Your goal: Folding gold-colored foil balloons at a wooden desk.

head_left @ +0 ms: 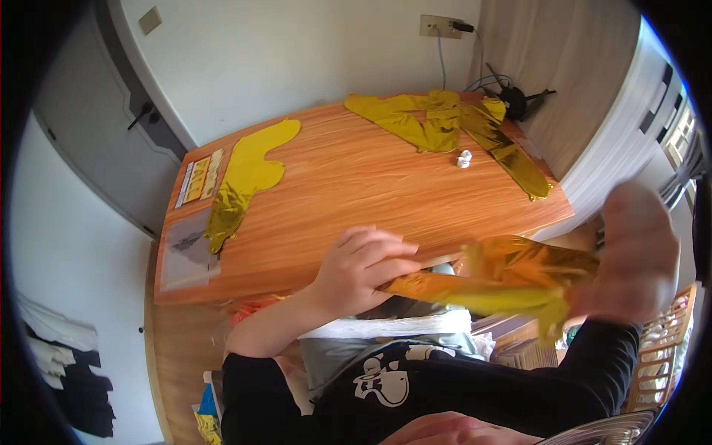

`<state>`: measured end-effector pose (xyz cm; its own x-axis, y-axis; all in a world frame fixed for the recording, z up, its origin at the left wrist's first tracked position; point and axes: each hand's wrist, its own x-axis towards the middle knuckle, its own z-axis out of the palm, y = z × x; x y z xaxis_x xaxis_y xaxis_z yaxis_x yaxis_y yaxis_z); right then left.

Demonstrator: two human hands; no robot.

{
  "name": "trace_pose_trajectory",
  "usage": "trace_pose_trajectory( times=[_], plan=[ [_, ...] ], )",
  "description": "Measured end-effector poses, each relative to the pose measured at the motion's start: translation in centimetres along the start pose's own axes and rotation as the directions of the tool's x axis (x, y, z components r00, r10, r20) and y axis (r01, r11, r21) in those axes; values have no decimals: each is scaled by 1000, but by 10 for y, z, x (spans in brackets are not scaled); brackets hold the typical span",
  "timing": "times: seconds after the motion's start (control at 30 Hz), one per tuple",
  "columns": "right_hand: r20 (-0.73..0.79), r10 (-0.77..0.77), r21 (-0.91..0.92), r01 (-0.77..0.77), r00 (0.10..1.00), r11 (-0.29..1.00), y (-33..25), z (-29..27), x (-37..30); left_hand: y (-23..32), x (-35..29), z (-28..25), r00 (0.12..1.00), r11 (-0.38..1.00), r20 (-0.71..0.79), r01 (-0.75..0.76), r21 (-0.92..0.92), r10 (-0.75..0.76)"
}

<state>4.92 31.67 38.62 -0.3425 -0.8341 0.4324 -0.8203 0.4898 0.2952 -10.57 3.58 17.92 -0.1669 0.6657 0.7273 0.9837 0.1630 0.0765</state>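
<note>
At the left end of the wood-grain table: clear plastic sleeve at the near corner, dark marking showing on it; whether anything lies inside cannot be told. Just beyond it, a flat printed packet with gold and pale bands. Below, on the floor, a blue-and-yellow package, contents not readable.

Right of the packet, a yellow-gold foil balloon lies flat and uninflated, its narrow end toward the near side.

Left hand at the near table edge: fingers bent, close together, clamped on the left end of an orange-gold foil balloon. This balloon is limp, creased, stretched between both hands in front of the person's body; its right part is blurred.

Farther off, toward the right, a gold foil sheet lies spread; beside it a small white object, kind unclear, then a long gold foil strip running toward the right edge. Black device with antennas at the far right corner.

Right hand raised beside the right end of the orange-gold foil balloon, strongly blurred; how tightly its fingers close cannot be told.

Near right, a slatted wooden crib with pale, cloth-like contents.
</note>
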Motion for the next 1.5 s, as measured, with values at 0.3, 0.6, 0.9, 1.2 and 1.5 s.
trace_pose_trajectory(
  times=[0.3, 0.6, 0.9, 1.2, 1.5],
  plan=[
    [137, 537, 341, -549, 832, 763, 131, 145, 62, -23, -81, -55, 644, 588, 316, 765, -263, -697],
    [-136, 146, -303, -181, 980, 936, 201, 344, 72, -147, -68, -30, 386, 482, 430, 865, 139, -816],
    [430, 296, 123, -381, 853, 916, 134, 372, 6, -183, -97, -30, 531, 554, 162, 783, 282, -832],
    [250, 344, -65, -339, 905, 939, 126, 376, 26, -157, -194, -117, 433, 367, -432, 901, 232, -791],
    [256, 254, 304, -327, 933, 895, 41, 429, 240, -136, -229, -89, 293, 171, -553, 950, 262, -780]
  ],
)
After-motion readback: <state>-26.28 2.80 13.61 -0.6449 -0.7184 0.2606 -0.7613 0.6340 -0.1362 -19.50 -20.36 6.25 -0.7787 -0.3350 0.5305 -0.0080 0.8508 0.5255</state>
